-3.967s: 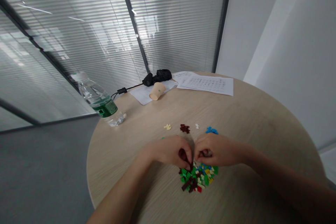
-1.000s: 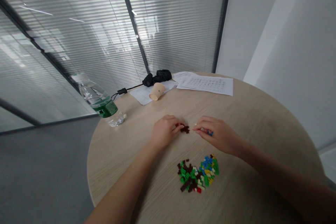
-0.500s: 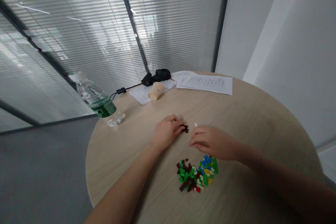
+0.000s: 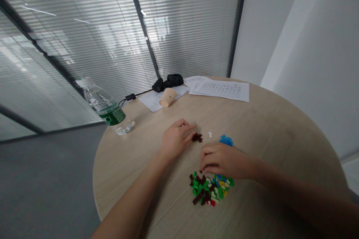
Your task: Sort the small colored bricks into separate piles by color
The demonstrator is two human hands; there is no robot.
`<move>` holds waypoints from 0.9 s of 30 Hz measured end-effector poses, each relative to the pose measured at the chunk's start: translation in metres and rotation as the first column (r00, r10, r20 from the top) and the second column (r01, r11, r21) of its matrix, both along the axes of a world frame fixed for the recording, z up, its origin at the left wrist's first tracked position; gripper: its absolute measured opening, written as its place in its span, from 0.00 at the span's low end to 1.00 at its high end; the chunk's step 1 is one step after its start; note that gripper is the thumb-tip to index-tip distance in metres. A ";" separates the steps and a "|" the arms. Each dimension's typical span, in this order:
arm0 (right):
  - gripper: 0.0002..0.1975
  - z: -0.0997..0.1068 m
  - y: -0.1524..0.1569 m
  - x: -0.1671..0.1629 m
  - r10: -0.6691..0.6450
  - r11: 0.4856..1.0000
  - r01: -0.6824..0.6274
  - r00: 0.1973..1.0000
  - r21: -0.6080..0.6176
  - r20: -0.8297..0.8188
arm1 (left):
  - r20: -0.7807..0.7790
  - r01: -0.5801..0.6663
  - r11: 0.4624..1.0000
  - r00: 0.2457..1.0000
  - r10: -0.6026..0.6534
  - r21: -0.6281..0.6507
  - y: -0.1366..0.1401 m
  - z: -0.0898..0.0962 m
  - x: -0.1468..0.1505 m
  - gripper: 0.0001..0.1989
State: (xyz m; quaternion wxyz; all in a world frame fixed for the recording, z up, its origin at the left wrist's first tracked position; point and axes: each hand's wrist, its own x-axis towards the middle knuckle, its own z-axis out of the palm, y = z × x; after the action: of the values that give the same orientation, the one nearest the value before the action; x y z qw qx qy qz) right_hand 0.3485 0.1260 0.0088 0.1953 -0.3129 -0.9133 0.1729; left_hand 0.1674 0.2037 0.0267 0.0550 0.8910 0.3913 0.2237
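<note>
My left hand [image 4: 176,139] rests on the table with its fingers apart. Its thumb and fingertips lie beside a small heap of dark brown toy bricks [image 4: 197,137]. My right hand [image 4: 220,160] is lower and to the right, fingers curled, its fingertips closed at a small brown brick [image 4: 201,172] on the upper edge of a mixed pile. That mixed brick pile [image 4: 202,188] holds green, brown, yellow, blue, cream and red pieces. Just beyond the right hand sits a small blue brick heap [image 4: 226,140], and a few white bricks [image 4: 210,134] lie between the blue and brown heaps.
A water bottle [image 4: 113,115] with a green label stands at the table's left edge. Toward the back, a paper cup [image 4: 168,97] lies on its side on paper, by a black folded umbrella [image 4: 173,80]. Printed sheets [image 4: 224,89] lie to their right on the round table [image 4: 266,123].
My right hand has moved down toward me, from near the white bricks to the mixed pile's upper edge, uncovering the blue heap. My left hand's fingers have spread slightly beside the brown heap.
</note>
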 end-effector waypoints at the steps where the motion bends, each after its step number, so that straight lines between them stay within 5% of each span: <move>1: 0.07 0.000 0.000 0.000 -0.006 1.000 0.006 1.000 -0.012 -0.004 | 0.025 0.014 1.000 1.000 -0.014 -0.011 -0.001 0.002 0.000 0.11; 6: 0.07 0.004 0.000 0.002 -0.027 0.999 0.027 1.000 -0.047 0.000 | 0.136 0.198 0.964 0.975 -0.175 -0.177 -0.006 0.008 0.002 0.09; 12: 0.07 0.007 0.001 0.005 -0.075 0.997 0.075 0.997 -0.030 0.010 | 0.199 0.344 0.838 0.938 -0.285 -0.423 -0.010 0.010 0.003 0.10; 18: 0.07 0.014 0.002 0.012 -0.138 0.986 0.144 0.987 0.086 -0.078 | 0.177 0.330 0.763 0.944 -0.280 -0.556 -0.012 0.011 0.003 0.14; 27: 0.06 0.016 0.004 0.015 -0.249 0.913 0.326 0.922 0.246 -0.296 | 0.373 0.385 0.646 0.913 -0.163 -0.659 -0.017 0.015 0.010 0.17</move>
State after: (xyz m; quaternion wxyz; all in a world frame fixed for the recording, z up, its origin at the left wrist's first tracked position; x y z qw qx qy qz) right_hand 0.3633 0.1300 0.0247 0.3795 -0.3876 -0.8388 0.0455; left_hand 0.1779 0.1870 0.0414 0.4879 0.8052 0.2942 0.1646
